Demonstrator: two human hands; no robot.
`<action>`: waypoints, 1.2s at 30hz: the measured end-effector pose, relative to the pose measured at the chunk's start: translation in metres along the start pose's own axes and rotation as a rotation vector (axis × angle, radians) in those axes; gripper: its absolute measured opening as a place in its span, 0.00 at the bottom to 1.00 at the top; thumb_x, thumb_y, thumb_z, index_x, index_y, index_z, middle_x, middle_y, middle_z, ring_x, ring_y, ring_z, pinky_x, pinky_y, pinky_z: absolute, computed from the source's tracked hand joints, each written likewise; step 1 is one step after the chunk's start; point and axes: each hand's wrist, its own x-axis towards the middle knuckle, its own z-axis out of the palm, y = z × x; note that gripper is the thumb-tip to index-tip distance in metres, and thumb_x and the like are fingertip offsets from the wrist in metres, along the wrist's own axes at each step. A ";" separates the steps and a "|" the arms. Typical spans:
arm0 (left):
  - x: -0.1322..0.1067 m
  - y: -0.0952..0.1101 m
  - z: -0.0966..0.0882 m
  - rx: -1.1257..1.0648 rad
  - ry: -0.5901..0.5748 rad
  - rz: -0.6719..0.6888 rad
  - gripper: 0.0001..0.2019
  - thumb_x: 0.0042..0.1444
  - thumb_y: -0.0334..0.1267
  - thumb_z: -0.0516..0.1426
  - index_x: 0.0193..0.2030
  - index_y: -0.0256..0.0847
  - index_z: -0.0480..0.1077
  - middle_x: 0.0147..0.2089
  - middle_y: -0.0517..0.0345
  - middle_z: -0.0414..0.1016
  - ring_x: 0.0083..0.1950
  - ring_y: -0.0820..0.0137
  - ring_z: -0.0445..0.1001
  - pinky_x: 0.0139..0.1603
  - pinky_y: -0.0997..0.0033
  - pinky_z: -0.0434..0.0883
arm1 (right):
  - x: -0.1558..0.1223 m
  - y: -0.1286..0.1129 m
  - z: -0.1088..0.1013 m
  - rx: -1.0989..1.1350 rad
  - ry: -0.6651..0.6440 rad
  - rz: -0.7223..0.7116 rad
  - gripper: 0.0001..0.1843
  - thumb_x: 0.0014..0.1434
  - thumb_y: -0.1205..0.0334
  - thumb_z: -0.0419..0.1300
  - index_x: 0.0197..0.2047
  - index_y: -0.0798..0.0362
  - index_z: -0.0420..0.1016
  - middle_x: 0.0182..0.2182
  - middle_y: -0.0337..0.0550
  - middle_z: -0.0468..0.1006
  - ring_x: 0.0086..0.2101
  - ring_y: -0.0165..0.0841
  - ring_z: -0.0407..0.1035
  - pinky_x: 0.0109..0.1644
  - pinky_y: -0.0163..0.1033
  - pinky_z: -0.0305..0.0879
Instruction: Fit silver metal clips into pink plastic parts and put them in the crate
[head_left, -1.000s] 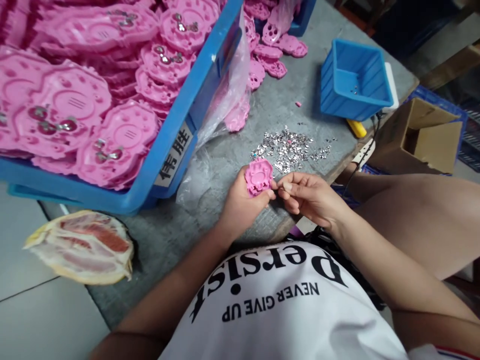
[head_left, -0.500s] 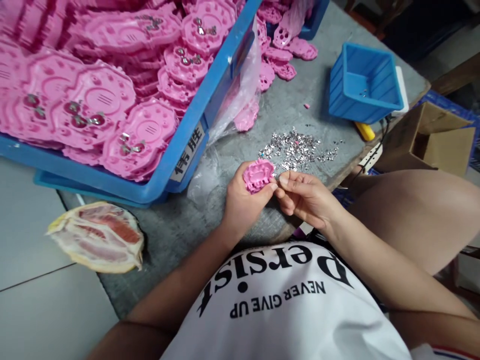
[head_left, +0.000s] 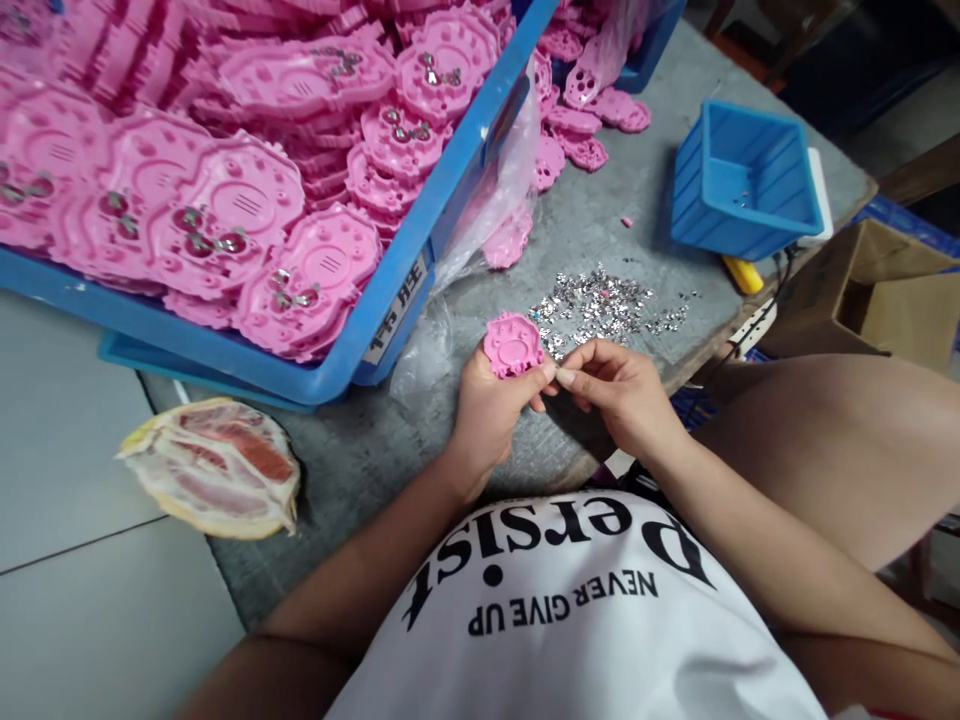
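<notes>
A pink molded plastic part (head_left: 514,345) sits in my left hand (head_left: 491,405), with the thumb across its lower edge. My right hand (head_left: 626,390) is closed in a pinch right beside the left thumb, its fingertips close to the part's lower right edge. Whatever lies between those fingertips is too small to make out. Just beyond both hands, a scattered pile of small shiny metal pieces (head_left: 600,305) covers a patch of the grey table (head_left: 360,450).
A large blue crate (head_left: 315,385) at the left is heaped with pink plastic parts (head_left: 247,200), several bearing metal pieces. A small blue bin (head_left: 750,190) stands at the right, near a cardboard box (head_left: 892,295). Part of a peeled pomelo (head_left: 214,465) lies at the left edge.
The pink part has turned in my left hand so its broad face shows more. My right fingertips have come against the left thumb. The whole view has shifted slightly.
</notes>
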 end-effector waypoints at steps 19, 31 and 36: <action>-0.001 -0.001 0.003 -0.217 -0.282 -0.135 0.25 0.63 0.55 0.59 0.62 0.47 0.68 0.58 0.49 0.78 0.65 0.55 0.74 0.60 0.51 0.74 | -0.002 0.006 -0.007 -0.081 0.115 -0.155 0.08 0.54 0.62 0.71 0.25 0.48 0.80 0.46 0.46 0.79 0.60 0.44 0.67 0.70 0.55 0.59; 0.002 -0.002 0.007 -0.061 -0.310 -0.026 0.30 0.60 0.64 0.55 0.63 0.51 0.66 0.60 0.49 0.75 0.70 0.54 0.68 0.64 0.48 0.72 | -0.008 0.004 0.002 -0.009 0.090 -0.177 0.08 0.56 0.62 0.71 0.25 0.49 0.79 0.55 0.44 0.79 0.57 0.42 0.70 0.68 0.54 0.60; -0.003 -0.002 0.006 -0.085 -0.290 0.000 0.28 0.60 0.52 0.57 0.66 0.49 0.66 0.58 0.50 0.77 0.70 0.56 0.69 0.67 0.48 0.72 | -0.008 0.004 0.009 0.103 0.108 -0.145 0.09 0.54 0.63 0.71 0.24 0.48 0.79 0.52 0.43 0.80 0.58 0.42 0.69 0.68 0.52 0.60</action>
